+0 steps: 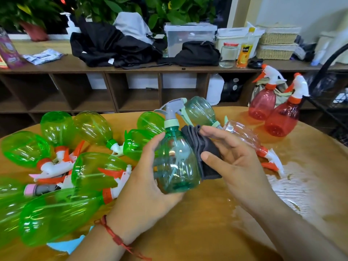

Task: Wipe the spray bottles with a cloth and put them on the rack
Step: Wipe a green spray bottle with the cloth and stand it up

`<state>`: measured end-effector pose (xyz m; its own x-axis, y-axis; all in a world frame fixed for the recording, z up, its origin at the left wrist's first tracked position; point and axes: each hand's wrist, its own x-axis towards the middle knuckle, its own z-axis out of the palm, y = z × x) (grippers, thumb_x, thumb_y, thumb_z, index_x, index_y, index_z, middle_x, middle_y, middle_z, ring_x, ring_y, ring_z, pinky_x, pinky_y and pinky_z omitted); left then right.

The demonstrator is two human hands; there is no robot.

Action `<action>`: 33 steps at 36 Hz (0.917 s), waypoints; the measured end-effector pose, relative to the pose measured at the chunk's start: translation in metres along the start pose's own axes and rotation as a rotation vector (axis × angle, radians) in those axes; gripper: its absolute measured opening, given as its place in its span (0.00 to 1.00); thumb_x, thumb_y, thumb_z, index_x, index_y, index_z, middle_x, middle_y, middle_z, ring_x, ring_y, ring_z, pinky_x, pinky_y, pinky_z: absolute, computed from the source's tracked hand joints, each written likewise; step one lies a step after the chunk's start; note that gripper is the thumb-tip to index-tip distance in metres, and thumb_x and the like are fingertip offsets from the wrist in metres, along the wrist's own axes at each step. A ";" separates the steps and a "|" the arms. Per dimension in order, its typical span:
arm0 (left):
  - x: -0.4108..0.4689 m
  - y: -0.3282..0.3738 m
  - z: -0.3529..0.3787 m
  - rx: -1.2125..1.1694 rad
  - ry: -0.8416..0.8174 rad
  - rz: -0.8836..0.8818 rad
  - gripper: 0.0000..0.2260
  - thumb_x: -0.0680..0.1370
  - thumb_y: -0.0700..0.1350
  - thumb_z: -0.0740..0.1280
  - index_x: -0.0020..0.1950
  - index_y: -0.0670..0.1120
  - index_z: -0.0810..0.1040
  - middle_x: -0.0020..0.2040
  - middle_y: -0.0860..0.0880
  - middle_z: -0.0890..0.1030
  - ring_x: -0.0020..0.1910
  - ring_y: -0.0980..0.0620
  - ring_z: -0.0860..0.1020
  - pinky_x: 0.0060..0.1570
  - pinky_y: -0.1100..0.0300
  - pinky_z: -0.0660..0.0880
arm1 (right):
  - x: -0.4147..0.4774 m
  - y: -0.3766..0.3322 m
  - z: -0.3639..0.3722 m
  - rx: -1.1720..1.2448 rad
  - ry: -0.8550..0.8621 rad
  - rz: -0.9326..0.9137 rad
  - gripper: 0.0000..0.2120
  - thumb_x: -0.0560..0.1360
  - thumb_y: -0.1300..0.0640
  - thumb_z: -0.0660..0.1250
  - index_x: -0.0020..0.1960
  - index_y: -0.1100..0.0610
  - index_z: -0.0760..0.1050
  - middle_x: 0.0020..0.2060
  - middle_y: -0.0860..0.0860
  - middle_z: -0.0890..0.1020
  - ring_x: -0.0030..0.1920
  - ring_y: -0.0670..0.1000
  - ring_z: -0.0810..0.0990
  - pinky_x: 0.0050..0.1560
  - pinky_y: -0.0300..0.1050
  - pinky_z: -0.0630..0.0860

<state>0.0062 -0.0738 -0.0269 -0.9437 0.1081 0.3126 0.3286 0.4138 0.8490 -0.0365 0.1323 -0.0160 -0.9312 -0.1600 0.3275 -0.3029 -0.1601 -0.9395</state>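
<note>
Upright, bottle fills left hand (cloth: right hand).

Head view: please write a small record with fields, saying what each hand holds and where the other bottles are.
left hand: holds teal bottle, upright
right hand: pinches grey cloth against that bottle's side
green bottles: lying on table, left
red bottles: two standing, far right
table: looks wet at right
</note>
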 end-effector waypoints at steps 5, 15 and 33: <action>0.000 0.000 -0.001 -0.002 0.007 0.021 0.51 0.68 0.42 0.86 0.82 0.62 0.59 0.71 0.76 0.69 0.68 0.68 0.76 0.62 0.75 0.73 | -0.001 0.006 -0.007 -0.134 -0.082 -0.114 0.20 0.76 0.73 0.71 0.65 0.59 0.82 0.65 0.51 0.83 0.70 0.52 0.80 0.68 0.43 0.77; 0.001 -0.009 -0.003 0.073 0.008 0.046 0.52 0.67 0.45 0.87 0.82 0.67 0.60 0.74 0.62 0.74 0.69 0.58 0.79 0.65 0.61 0.78 | 0.000 0.006 -0.011 -0.287 -0.128 -0.169 0.17 0.75 0.74 0.73 0.58 0.58 0.86 0.58 0.47 0.87 0.64 0.51 0.84 0.60 0.44 0.82; 0.001 -0.013 0.002 0.223 -0.114 0.157 0.52 0.68 0.48 0.86 0.84 0.63 0.58 0.79 0.64 0.64 0.78 0.58 0.69 0.73 0.59 0.73 | 0.000 0.005 -0.018 -0.493 -0.224 -0.263 0.26 0.80 0.74 0.67 0.72 0.54 0.79 0.74 0.45 0.76 0.77 0.50 0.72 0.73 0.44 0.74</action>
<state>0.0013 -0.0771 -0.0385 -0.8842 0.2819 0.3725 0.4666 0.5710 0.6755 -0.0421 0.1489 -0.0226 -0.7632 -0.3865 0.5179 -0.6254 0.2401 -0.7424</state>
